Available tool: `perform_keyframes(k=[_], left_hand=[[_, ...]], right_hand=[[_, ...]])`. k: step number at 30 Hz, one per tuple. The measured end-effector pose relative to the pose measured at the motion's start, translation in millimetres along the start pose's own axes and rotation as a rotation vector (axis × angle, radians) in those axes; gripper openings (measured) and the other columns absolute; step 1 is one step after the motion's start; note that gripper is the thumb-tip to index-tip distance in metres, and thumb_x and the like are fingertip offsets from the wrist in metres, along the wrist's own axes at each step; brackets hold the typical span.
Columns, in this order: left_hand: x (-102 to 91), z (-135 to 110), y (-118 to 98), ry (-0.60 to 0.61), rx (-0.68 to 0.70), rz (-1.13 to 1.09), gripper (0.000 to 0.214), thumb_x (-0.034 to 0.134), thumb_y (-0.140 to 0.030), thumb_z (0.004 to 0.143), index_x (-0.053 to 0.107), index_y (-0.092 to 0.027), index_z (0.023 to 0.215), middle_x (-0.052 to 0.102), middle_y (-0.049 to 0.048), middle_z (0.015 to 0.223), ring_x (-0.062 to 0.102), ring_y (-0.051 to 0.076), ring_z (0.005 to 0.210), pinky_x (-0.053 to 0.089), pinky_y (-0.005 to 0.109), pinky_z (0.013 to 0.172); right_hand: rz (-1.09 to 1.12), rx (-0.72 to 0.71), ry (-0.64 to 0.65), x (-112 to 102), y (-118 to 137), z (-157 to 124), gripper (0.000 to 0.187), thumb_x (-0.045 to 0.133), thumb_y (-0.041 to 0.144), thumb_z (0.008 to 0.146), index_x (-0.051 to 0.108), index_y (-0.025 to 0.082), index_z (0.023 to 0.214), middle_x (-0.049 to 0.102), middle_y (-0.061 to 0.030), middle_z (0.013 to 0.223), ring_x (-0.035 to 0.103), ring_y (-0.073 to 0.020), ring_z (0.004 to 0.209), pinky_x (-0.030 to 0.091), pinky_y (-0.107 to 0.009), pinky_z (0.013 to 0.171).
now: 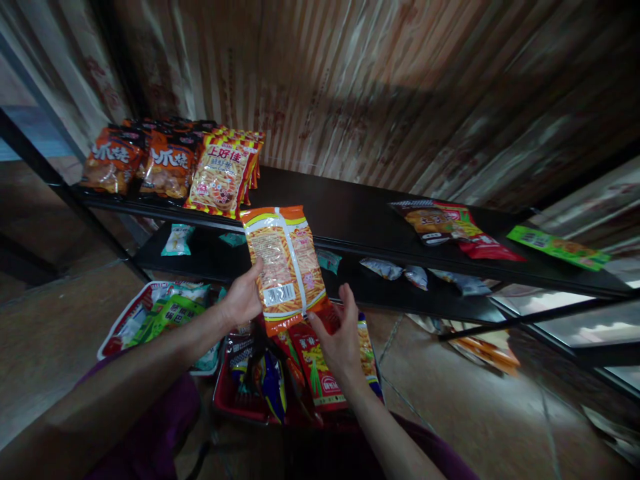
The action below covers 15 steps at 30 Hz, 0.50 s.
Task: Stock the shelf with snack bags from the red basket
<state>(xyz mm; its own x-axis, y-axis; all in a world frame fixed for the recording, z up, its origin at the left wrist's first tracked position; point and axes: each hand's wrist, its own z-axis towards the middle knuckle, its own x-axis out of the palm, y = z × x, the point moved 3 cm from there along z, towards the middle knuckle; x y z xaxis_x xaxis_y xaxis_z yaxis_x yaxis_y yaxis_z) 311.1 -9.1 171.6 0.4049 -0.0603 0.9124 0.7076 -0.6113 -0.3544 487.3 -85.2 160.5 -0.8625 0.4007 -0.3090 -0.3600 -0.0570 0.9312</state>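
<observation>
My left hand [243,298] and my right hand [339,337] both grip an orange and yellow snack bag [284,263], held upright with its back and barcode toward me. The left hand pinches its left edge. On the bag's lower right corner sit my right hand's fingers. The bag hangs in front of a black shelf [350,213], above a red basket [240,400] full of snack packs. More bags of the same kind [223,175] stand in a row at the shelf's left end.
Orange snack bags [135,163] fill the shelf's far left. A red and dark pack [453,227] and a green pack [557,247] lie at the right. Small packets rest on the lower shelf [390,270]. A second basket [160,313] with green packs stands on the floor at left.
</observation>
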Motion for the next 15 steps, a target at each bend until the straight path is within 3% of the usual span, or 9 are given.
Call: perform_keyframes(k=[3, 6, 11, 15], left_hand=[[4.1, -1.2, 4.7, -0.004, -0.011, 0.018, 0.059, 0.033, -0.044, 0.094, 0.038, -0.006, 0.139, 0.066, 0.0159, 0.114, 0.06, 0.029, 0.111, 0.036, 0.044, 0.104], [8.9, -3.5, 9.8, -0.001, -0.027, 0.056, 0.059, 0.03, -0.046, 0.094, 0.043, -0.006, 0.136, 0.065, 0.0165, 0.116, 0.056, 0.029, 0.115, 0.032, 0.046, 0.106], [14.3, -13.1, 21.5, 0.076, 0.033, 0.147, 0.05, 0.039, -0.042, 0.093, 0.054, -0.008, 0.128, 0.062, 0.0145, 0.122, 0.046, 0.029, 0.126, 0.026, 0.044, 0.11], [19.3, -29.9, 30.8, 0.215, 0.173, 0.324, 0.046, 0.045, -0.039, 0.092, 0.048, -0.024, 0.135, 0.039, 0.0036, 0.147, 0.021, 0.025, 0.14, 0.02, 0.041, 0.113]], right_hand=[[-0.268, -0.308, 0.065, -0.8, 11.4, -3.2, 0.064, 0.065, 0.031, 0.078, 0.04, 0.029, 0.137, 0.032, -0.0068, 0.149, 0.025, -0.0275, 0.138, 0.02, -0.053, 0.113], [-0.314, -0.401, 0.196, 5.1, 16.1, -9.6, 0.055, 0.06, 0.029, 0.082, 0.044, 0.035, 0.135, 0.034, -0.0021, 0.149, 0.026, -0.0269, 0.138, 0.023, -0.052, 0.112], [-0.068, -0.216, 0.378, 8.6, 15.1, -14.1, 0.072, 0.062, 0.034, 0.081, 0.027, 0.034, 0.144, 0.03, -0.0025, 0.151, 0.026, -0.0261, 0.139, 0.022, -0.049, 0.113], [0.16, -0.029, 0.516, 7.0, 15.4, -18.2, 0.097, 0.072, 0.041, 0.072, 0.013, 0.03, 0.147, 0.022, -0.0062, 0.154, 0.022, -0.0267, 0.141, 0.02, -0.048, 0.114]])
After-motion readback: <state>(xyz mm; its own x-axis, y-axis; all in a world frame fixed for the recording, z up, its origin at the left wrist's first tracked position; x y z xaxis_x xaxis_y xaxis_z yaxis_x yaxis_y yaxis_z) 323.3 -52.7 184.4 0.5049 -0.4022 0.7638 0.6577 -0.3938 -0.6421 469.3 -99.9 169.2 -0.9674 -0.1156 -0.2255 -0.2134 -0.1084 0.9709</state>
